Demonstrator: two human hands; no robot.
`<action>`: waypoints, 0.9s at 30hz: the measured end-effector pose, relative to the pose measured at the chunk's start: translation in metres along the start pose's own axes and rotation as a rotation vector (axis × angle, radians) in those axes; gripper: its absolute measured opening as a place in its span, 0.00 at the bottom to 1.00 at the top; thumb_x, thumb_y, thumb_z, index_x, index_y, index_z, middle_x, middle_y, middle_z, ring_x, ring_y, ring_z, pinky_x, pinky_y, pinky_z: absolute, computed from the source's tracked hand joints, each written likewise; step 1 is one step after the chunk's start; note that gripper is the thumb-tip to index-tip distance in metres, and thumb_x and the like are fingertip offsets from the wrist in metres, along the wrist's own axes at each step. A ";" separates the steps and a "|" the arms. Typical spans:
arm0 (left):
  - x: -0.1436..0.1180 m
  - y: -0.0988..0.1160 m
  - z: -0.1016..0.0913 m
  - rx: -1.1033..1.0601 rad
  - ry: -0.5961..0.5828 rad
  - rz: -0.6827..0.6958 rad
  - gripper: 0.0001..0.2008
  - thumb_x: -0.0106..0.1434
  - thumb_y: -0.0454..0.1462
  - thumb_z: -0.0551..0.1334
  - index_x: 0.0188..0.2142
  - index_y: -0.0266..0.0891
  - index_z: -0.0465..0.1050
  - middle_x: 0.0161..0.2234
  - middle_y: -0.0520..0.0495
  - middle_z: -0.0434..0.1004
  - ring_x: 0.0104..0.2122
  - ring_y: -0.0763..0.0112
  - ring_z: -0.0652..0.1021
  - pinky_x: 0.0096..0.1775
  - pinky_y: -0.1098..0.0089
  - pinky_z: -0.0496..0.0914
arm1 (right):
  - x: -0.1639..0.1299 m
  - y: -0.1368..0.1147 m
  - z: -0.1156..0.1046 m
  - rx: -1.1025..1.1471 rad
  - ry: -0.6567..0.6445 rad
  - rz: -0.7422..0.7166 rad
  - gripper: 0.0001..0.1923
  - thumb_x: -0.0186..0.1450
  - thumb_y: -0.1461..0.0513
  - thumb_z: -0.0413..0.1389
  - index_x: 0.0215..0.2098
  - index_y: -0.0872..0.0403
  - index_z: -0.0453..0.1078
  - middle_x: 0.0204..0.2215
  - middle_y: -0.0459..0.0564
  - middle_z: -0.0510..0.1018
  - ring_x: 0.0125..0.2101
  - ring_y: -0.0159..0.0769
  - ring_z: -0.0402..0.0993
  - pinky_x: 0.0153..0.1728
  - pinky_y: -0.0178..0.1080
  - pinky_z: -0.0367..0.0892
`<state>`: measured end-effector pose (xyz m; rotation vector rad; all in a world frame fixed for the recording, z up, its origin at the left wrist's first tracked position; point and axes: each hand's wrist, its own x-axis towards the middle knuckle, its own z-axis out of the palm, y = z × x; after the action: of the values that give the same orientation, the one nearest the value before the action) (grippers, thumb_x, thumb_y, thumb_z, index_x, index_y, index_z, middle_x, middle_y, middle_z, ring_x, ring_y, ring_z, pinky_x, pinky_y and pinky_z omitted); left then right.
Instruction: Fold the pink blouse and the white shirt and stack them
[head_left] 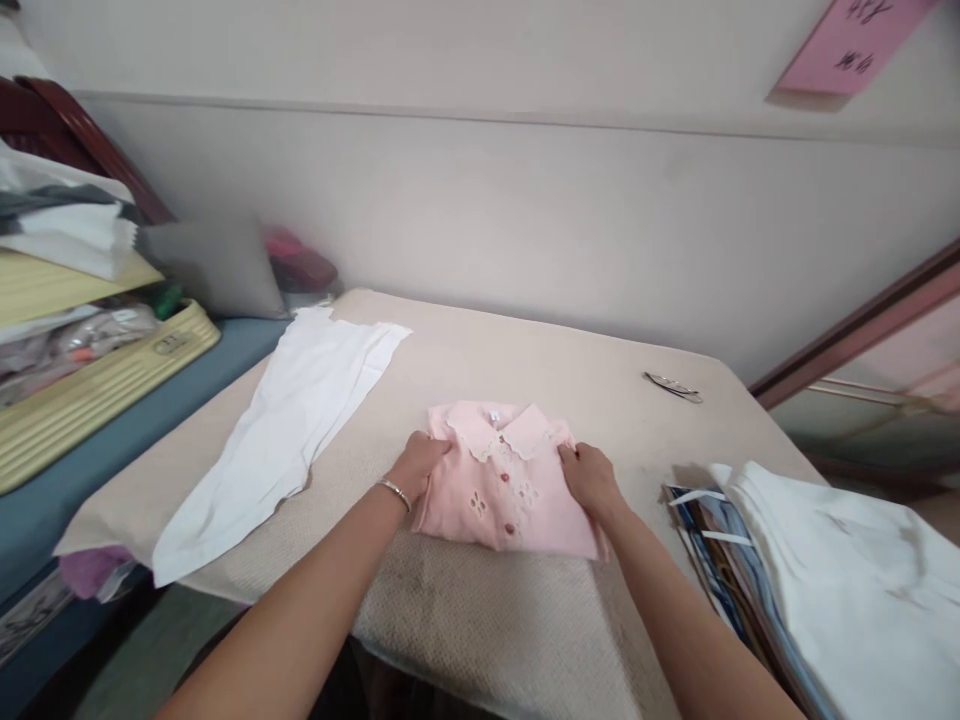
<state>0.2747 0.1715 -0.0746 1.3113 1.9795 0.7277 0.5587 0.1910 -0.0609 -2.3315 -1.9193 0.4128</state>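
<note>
A pink blouse (502,480), folded to a compact shape, lies on the beige cloth-covered surface (480,600). Its scalloped collar faces the wall, and red buttons run down the front between cut-out embroidery. My left hand (420,465), with a bracelet on the wrist, is closed on the blouse's left side, thumb on top. On the opposite side, my right hand (589,478) pinches the edge near the collar. The fingers of both hands are partly hidden under or behind the fabric.
White trousers or a similar long white garment (277,430) lie spread to the left. Eyeglasses (673,387) rest toward the back right. Folded clothes with a white piece on top (847,560) are stacked at the right edge. A yellow case (112,390) stands at far left; a wall (525,210) rises behind.
</note>
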 end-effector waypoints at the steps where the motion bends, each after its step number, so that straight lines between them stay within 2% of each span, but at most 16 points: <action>1: -0.003 0.000 0.003 -0.026 -0.035 0.005 0.08 0.63 0.38 0.64 0.33 0.35 0.75 0.30 0.43 0.81 0.29 0.66 0.80 0.31 0.71 0.68 | -0.006 0.007 -0.003 -0.001 -0.001 0.002 0.21 0.75 0.55 0.44 0.38 0.58 0.75 0.41 0.63 0.81 0.43 0.44 0.78 0.39 0.36 0.63; 4: -0.014 0.000 0.009 -0.035 -0.074 0.017 0.06 0.62 0.37 0.64 0.31 0.35 0.75 0.29 0.44 0.80 0.29 0.66 0.80 0.30 0.71 0.67 | -0.028 0.033 -0.006 -0.031 0.014 0.047 0.22 0.76 0.54 0.44 0.40 0.58 0.75 0.41 0.64 0.81 0.43 0.45 0.78 0.39 0.38 0.62; 8: -0.025 0.003 0.014 0.095 -0.033 0.052 0.03 0.61 0.34 0.62 0.31 0.36 0.72 0.36 0.38 0.80 0.41 0.56 0.80 0.40 0.65 0.68 | -0.050 0.060 0.005 -0.065 0.023 0.144 0.23 0.76 0.51 0.43 0.45 0.57 0.73 0.39 0.62 0.81 0.41 0.48 0.78 0.37 0.39 0.62; 10: -0.029 0.007 0.015 0.163 -0.021 0.085 0.04 0.63 0.35 0.60 0.33 0.37 0.72 0.40 0.35 0.80 0.46 0.52 0.79 0.45 0.63 0.67 | -0.056 0.064 0.010 -0.017 0.040 0.163 0.24 0.75 0.49 0.42 0.44 0.57 0.73 0.38 0.62 0.81 0.40 0.48 0.78 0.36 0.39 0.61; 12: -0.034 0.012 0.015 0.210 -0.013 0.102 0.07 0.67 0.37 0.56 0.37 0.37 0.71 0.42 0.33 0.80 0.48 0.52 0.78 0.47 0.62 0.66 | -0.059 0.062 0.014 0.057 0.056 0.146 0.24 0.75 0.49 0.43 0.42 0.57 0.73 0.37 0.61 0.81 0.40 0.46 0.78 0.36 0.39 0.61; 15: -0.041 0.017 0.012 0.252 0.012 0.084 0.14 0.69 0.42 0.55 0.46 0.34 0.68 0.42 0.31 0.79 0.46 0.51 0.79 0.43 0.62 0.67 | -0.060 0.057 0.017 0.152 0.070 0.112 0.22 0.75 0.50 0.44 0.42 0.57 0.72 0.37 0.61 0.81 0.40 0.44 0.78 0.36 0.37 0.60; 18: -0.043 0.015 0.004 0.233 0.072 0.055 0.17 0.66 0.42 0.57 0.51 0.34 0.65 0.40 0.34 0.80 0.42 0.53 0.80 0.39 0.64 0.67 | -0.063 0.057 0.019 0.233 0.092 0.125 0.22 0.74 0.50 0.44 0.41 0.57 0.72 0.36 0.61 0.81 0.39 0.44 0.77 0.36 0.37 0.60; 20: -0.039 0.011 -0.003 0.202 0.116 0.046 0.13 0.65 0.38 0.56 0.49 0.36 0.66 0.39 0.37 0.80 0.41 0.57 0.80 0.38 0.66 0.66 | -0.065 0.061 0.020 0.301 0.097 0.104 0.23 0.74 0.50 0.43 0.38 0.56 0.73 0.35 0.60 0.81 0.38 0.44 0.77 0.35 0.37 0.60; 23: -0.031 0.007 -0.011 0.183 0.153 0.053 0.08 0.65 0.35 0.53 0.40 0.39 0.69 0.39 0.40 0.80 0.40 0.61 0.80 0.37 0.68 0.65 | -0.064 0.069 0.019 0.431 0.088 0.079 0.26 0.74 0.48 0.41 0.34 0.55 0.73 0.34 0.58 0.80 0.37 0.44 0.76 0.35 0.38 0.62; 25: -0.025 0.008 -0.013 0.186 0.164 0.084 0.09 0.67 0.36 0.51 0.34 0.41 0.69 0.37 0.42 0.80 0.39 0.63 0.79 0.37 0.68 0.65 | -0.060 0.074 0.016 0.486 0.059 0.083 0.29 0.73 0.46 0.40 0.34 0.56 0.74 0.34 0.59 0.81 0.38 0.46 0.77 0.35 0.38 0.63; 27: -0.021 0.010 -0.013 0.194 0.163 0.125 0.11 0.68 0.39 0.52 0.31 0.41 0.69 0.35 0.44 0.79 0.38 0.63 0.78 0.38 0.67 0.64 | -0.055 0.075 0.009 0.446 -0.003 0.097 0.32 0.73 0.45 0.38 0.34 0.57 0.75 0.33 0.60 0.80 0.37 0.47 0.78 0.35 0.39 0.64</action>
<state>0.2764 0.1538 -0.0542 1.5443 2.1571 0.7362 0.6184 0.1213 -0.0793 -2.1280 -1.5210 0.7632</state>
